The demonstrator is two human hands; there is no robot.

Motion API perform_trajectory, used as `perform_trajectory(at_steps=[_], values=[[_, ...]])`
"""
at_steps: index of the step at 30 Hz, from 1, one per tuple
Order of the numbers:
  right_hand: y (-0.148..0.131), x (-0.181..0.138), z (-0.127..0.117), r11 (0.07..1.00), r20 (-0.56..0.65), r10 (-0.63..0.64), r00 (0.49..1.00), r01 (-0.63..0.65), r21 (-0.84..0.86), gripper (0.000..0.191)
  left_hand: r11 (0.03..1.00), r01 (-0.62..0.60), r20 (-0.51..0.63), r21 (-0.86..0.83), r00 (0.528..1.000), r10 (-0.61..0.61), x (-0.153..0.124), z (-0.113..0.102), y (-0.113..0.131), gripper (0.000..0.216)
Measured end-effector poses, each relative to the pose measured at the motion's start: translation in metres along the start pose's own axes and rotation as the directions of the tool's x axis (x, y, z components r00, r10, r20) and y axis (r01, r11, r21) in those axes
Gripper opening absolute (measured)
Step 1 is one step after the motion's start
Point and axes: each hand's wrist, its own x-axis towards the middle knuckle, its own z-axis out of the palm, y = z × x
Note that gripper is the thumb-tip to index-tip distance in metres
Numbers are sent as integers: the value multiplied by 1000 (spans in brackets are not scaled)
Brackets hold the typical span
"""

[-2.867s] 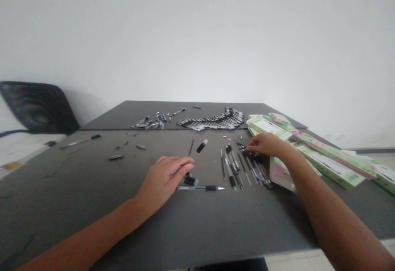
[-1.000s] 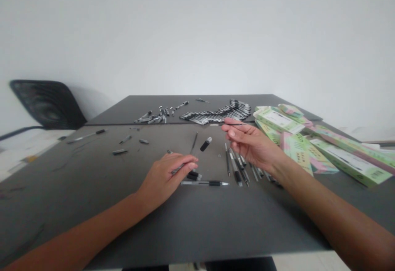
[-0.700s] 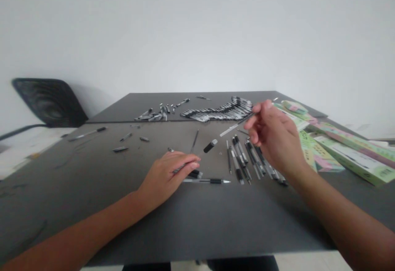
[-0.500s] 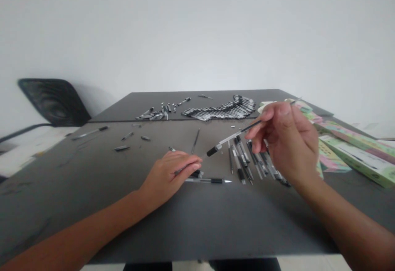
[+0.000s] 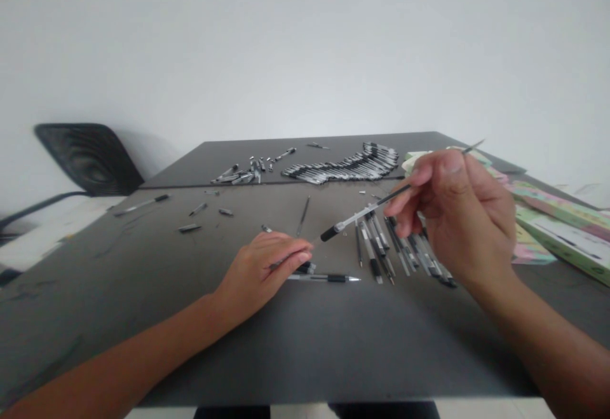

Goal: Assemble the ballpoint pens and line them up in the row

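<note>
My right hand (image 5: 457, 222) is raised over the dark table (image 5: 309, 349), pinching a thin pen refill (image 5: 366, 210) that slants down to the left. The refill's lower end meets a short black pen piece (image 5: 328, 234); I cannot tell whether that piece is lifted. My left hand (image 5: 260, 273) lies on the table with its fingers closed over a clear pen barrel (image 5: 279, 264). One whole pen (image 5: 328, 277) lies just right of its fingertips. A row of several pens (image 5: 400, 250) lies under my right hand.
A long pile of pens (image 5: 343, 168) and small scattered parts (image 5: 243, 174) lie at the far side. Green and pink boxes (image 5: 557, 228) lie at the right. A loose refill (image 5: 304, 214), a lone pen (image 5: 143, 203) and a black chair (image 5: 86, 155) are to the left.
My right hand took a refill from the row of pens, lifted it, turned it, and brought its end down to the short black piece. My left hand stayed put.
</note>
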Motion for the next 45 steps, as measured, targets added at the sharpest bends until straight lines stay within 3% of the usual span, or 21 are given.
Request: perform_trajectory(at_steps=[25, 45], values=[[1, 1, 0, 999, -9, 10, 1000, -11, -43, 33, 999, -19, -19, 31, 1000, 20, -1, 3, -2, 15], [2, 6, 0, 993, -22, 107, 994, -108, -42, 34, 987, -115, -87, 110, 988, 125, -1, 3, -5, 13]])
